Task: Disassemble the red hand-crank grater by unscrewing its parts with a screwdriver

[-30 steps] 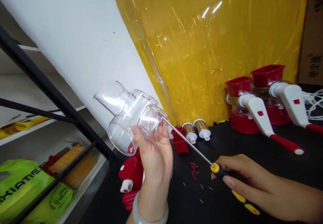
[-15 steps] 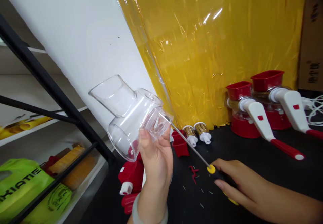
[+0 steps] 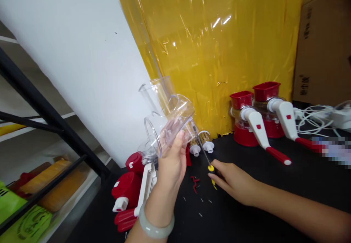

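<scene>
My left hand (image 3: 173,160) grips a clear plastic grater housing (image 3: 179,107), raised above the table, its wide chute tilted up to the left. In my right hand (image 3: 233,181) is a screwdriver (image 3: 210,168) with a black and yellow handle. Its shaft slants up to the clear housing, and the tip is at or inside the housing's short end; exact contact is hard to see. Below the hands lie small red plastic parts (image 3: 195,184) and several loose screws (image 3: 200,215). Two metal grater drums (image 3: 205,140) with white ends stand just behind the shaft.
Two assembled red and white rotary graters (image 3: 248,133) with crank handles stand at the right. Red bases (image 3: 128,190) and white cranks (image 3: 145,188) lie at the left. White cables (image 3: 315,120) and a cardboard box (image 3: 323,49) are far right. A black-framed shelf (image 3: 49,104) borders the left.
The clear housing has turned in my left hand, its chute now more upright. The right hand and screwdriver have shifted left in view, the shaft steeper. The camera view has swung right.
</scene>
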`<action>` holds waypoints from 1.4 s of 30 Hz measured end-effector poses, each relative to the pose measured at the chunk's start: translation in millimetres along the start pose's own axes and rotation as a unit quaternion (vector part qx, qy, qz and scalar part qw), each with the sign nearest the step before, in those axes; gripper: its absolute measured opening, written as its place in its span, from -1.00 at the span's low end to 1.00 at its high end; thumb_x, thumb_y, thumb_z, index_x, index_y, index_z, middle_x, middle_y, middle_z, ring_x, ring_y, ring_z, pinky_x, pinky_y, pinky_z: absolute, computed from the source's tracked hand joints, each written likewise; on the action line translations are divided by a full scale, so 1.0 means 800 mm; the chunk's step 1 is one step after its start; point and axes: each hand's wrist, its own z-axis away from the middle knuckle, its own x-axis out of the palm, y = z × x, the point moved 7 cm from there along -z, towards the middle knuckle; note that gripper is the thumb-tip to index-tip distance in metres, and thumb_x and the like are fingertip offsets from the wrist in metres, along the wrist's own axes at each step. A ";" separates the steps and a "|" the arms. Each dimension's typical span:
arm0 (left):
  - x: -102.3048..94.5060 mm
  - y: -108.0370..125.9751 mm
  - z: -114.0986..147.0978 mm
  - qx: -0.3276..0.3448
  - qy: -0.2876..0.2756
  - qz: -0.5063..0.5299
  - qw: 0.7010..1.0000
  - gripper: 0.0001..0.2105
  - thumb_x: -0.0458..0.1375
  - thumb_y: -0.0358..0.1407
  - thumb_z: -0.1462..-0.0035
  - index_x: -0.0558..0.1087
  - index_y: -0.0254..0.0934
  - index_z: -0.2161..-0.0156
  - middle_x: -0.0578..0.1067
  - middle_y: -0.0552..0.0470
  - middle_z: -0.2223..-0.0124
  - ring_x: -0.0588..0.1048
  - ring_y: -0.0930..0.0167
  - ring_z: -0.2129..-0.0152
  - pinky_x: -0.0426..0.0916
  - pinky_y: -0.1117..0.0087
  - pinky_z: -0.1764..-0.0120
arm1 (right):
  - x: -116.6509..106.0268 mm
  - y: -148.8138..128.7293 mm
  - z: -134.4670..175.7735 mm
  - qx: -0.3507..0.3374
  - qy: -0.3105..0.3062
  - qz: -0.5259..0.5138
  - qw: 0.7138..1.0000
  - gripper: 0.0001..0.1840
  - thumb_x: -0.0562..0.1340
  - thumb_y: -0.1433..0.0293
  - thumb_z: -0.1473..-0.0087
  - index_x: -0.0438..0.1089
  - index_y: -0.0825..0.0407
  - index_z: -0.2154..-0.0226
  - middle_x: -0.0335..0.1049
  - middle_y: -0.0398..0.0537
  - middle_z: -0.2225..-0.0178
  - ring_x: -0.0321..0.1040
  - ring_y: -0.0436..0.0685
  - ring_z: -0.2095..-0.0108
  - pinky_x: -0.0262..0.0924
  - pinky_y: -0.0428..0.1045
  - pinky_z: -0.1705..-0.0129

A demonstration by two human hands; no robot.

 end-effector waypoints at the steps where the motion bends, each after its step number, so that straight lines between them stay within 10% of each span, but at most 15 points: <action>1: 0.004 -0.003 0.001 -0.015 -0.002 0.006 1.000 -0.62 0.38 -0.35 0.02 0.52 -0.18 0.04 0.55 -0.05 -0.07 0.50 0.28 -0.05 0.43 0.30 -0.07 | 0.000 0.004 -0.001 0.000 0.003 0.001 1.000 -0.77 0.07 0.23 -0.29 0.14 -0.01 0.36 0.36 -0.12 0.46 0.29 0.05 0.48 0.05 -0.07 0.41; 25: 0.014 -0.023 0.003 -0.024 -0.025 0.021 0.999 -0.58 0.43 -0.41 0.12 0.53 -0.19 0.09 0.56 -0.05 -0.02 0.54 0.27 0.02 0.54 0.31 0.10 | 0.003 0.020 -0.009 -0.025 -0.017 -0.028 0.999 -0.74 0.12 0.19 -0.26 0.21 0.01 0.35 0.33 -0.12 0.43 0.29 0.05 0.44 0.16 -0.05 0.36; 32: 0.016 -0.021 0.005 -0.019 -0.052 0.027 0.998 -0.56 0.43 -0.43 0.14 0.52 -0.16 0.09 0.55 -0.05 -0.03 0.54 0.26 0.01 0.53 0.27 0.06 | -0.013 0.016 -0.011 -0.082 -0.119 -0.222 0.964 -0.53 0.26 0.36 -0.14 0.30 0.00 -0.11 0.43 0.05 -0.04 0.38 0.15 -0.07 0.22 0.14 -0.16; 42: 0.012 -0.024 0.003 -0.018 -0.050 0.035 0.998 -0.56 0.44 -0.40 0.15 0.51 -0.18 0.09 0.54 -0.08 -0.06 0.50 0.20 -0.04 0.52 0.22 0.05 | -0.010 0.036 -0.020 -0.020 -0.068 -0.191 0.979 -0.62 0.38 0.38 -0.01 0.45 0.04 0.08 0.51 -0.02 0.17 0.46 0.13 0.13 0.35 0.09 -0.01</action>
